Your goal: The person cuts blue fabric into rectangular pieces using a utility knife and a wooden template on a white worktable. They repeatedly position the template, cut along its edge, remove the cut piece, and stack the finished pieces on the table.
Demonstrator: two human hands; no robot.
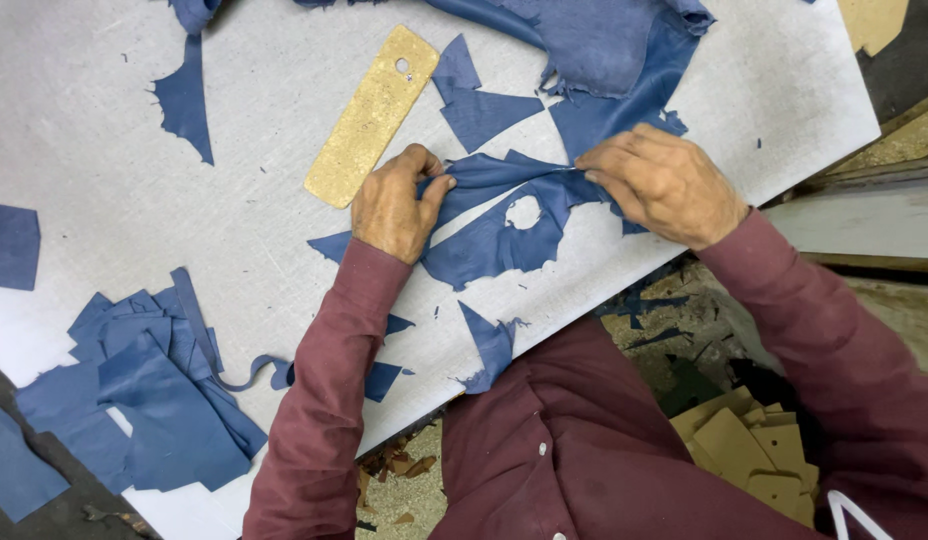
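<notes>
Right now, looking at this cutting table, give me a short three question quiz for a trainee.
1. True or false: both hands grip the same blue leather piece.
2. Which lies just left of the left hand?
A. a tan oblong template
B. scissors
C. a ruler
3. Fill in: the held piece has a round ____ cut in it.

Key:
1. True. The right hand pinches its other end.
2. A. It has a small hole near one end.
3. Hole; the grey table shows through it.
</notes>
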